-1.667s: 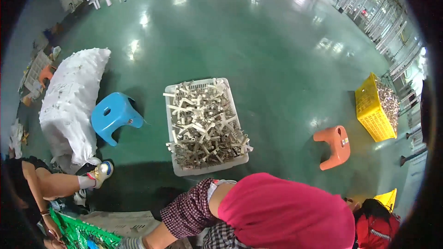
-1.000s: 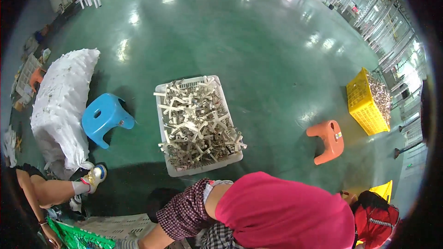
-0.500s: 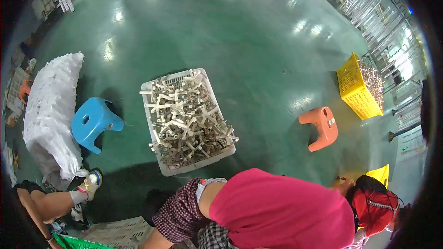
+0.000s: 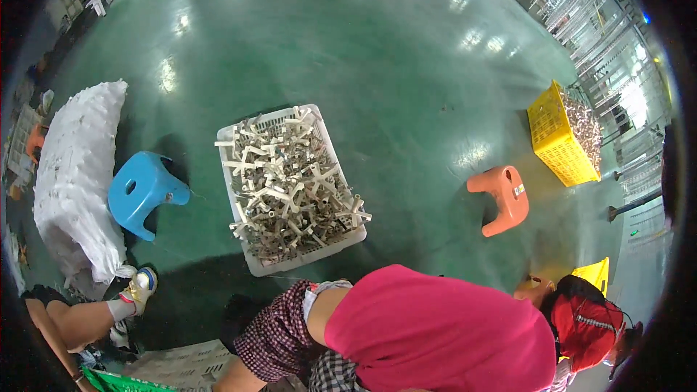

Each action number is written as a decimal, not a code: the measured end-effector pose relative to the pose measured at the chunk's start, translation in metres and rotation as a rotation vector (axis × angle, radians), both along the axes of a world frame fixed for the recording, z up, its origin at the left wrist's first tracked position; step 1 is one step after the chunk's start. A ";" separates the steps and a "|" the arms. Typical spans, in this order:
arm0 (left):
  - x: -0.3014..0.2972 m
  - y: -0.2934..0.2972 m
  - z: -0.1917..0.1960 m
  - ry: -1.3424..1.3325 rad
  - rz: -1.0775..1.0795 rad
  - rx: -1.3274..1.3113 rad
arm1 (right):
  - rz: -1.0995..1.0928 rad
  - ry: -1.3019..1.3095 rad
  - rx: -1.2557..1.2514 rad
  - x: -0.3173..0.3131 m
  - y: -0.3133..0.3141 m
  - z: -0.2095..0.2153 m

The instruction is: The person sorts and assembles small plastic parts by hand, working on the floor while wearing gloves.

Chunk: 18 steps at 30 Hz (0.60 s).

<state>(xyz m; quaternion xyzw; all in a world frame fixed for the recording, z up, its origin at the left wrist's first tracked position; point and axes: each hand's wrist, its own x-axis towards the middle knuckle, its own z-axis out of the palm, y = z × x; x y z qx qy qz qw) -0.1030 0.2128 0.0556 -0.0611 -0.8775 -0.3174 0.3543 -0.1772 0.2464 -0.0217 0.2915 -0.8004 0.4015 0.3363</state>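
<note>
Neither my left hand nor my right hand shows in the head view. Across the lower middle a person in a pink shirt [image 4: 443,327] and checked shorts bends over, facing right; that person's hands are hidden. Just beyond stands a white plastic basket [image 4: 305,264], heaped with white branching pipe-like fittings [image 4: 287,181]. In the lower left corner another person's bare leg [image 4: 83,323] and forearm come in, beside a green edge [image 4: 123,381] and a pale crate [image 4: 178,363].
A blue stool [image 4: 141,189] stands left of the basket, by a long white sack [image 4: 80,181]. To the right are an orange stool [image 4: 504,196] and a yellow crate [image 4: 559,138] of small brownish pieces. Metal racks [image 4: 581,36] line the far right. A red cloth item [image 4: 588,327] is at lower right.
The whole view has shifted slightly, so things sit a little farther left. The person in pink stays bent over. The basket and stools keep their places.
</note>
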 end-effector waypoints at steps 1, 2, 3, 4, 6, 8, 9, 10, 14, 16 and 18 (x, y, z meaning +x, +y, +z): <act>0.001 0.003 0.001 0.001 0.010 0.098 | -0.054 0.013 -0.007 0.001 -0.004 -0.006; 0.001 -0.003 -0.001 0.000 0.015 0.096 | -0.107 0.027 -0.017 0.003 -0.007 -0.007; 0.001 -0.015 -0.004 -0.010 -0.041 0.063 | -0.095 0.024 -0.017 0.005 -0.004 0.001; 0.003 -0.024 -0.006 -0.021 -0.097 0.030 | 0.028 -0.171 -0.050 0.005 -0.002 0.010; 0.009 -0.012 -0.004 -0.039 -0.010 0.111 | 0.157 -0.370 -0.067 0.009 -0.003 0.015; 0.016 -0.012 -0.004 -0.052 0.075 0.190 | 0.173 -0.237 -0.021 0.011 -0.010 0.014; 0.019 -0.017 -0.005 -0.041 0.088 0.153 | 0.182 -0.237 -0.014 0.013 -0.014 0.012; 0.024 -0.023 -0.006 -0.029 0.103 0.117 | 0.242 -0.265 -0.070 0.016 -0.019 0.009; 0.028 -0.033 -0.032 -0.031 0.031 0.209 | 0.351 -0.323 -0.135 0.027 -0.031 0.009; 0.002 -0.005 -0.066 -0.213 0.478 -0.322 | 0.337 -0.336 -0.108 0.029 -0.030 -0.001; -0.030 -0.006 -0.094 -0.425 1.060 -0.907 | 0.518 -0.395 0.047 0.040 -0.056 0.024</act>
